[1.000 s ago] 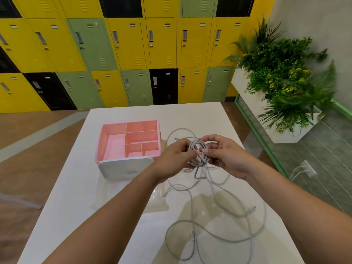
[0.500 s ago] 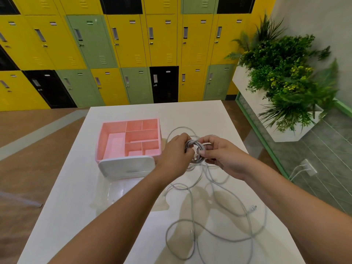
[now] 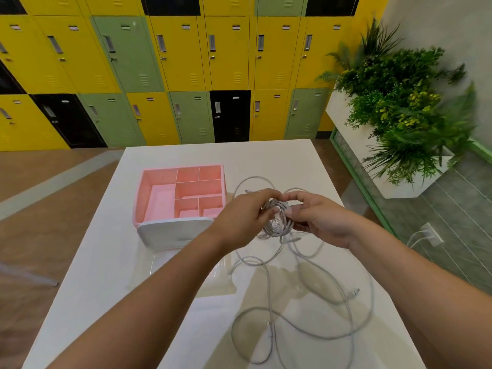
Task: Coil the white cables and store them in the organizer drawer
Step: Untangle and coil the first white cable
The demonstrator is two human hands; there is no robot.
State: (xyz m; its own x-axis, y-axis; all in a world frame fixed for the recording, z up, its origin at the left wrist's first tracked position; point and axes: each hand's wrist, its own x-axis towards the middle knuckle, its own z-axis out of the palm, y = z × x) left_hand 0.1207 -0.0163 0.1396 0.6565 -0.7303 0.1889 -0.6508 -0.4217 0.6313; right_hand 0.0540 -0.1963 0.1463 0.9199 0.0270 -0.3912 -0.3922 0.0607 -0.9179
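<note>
Loops of thin white cable (image 3: 277, 222) sit bunched in a small round bundle, held up between two bare hands above the middle of a glossy white table (image 3: 266, 155). The left hand (image 3: 247, 217) grips the bundle from its left side, fingers curled over the top of the loops. The right hand (image 3: 319, 222) holds it from the right, thumb and forefinger pinching the strands near the top and the other fingers curled beneath. The fingertips of the two hands nearly meet over the bundle.

From the underside of the bundle, loose white cable (image 3: 306, 334) trails down onto the table and sprawls in wide curves toward the near edge, crossing itself several times. One small connector end (image 3: 355, 291) lies on the table at the right of these curves. Another loop arcs on the table behind the hands.

Just left of the hands stands a pink plastic organizer drawer (image 3: 159, 198) with a white front panel (image 3: 173, 230). Its top is open and dividers split it into several compartments. All the cable in view lies outside it.

Beyond the table runs a wall of yellow, green and black lockers (image 3: 186, 62). To the right, leafy green plants (image 3: 399, 102) fill a white planter (image 3: 415, 187).
</note>
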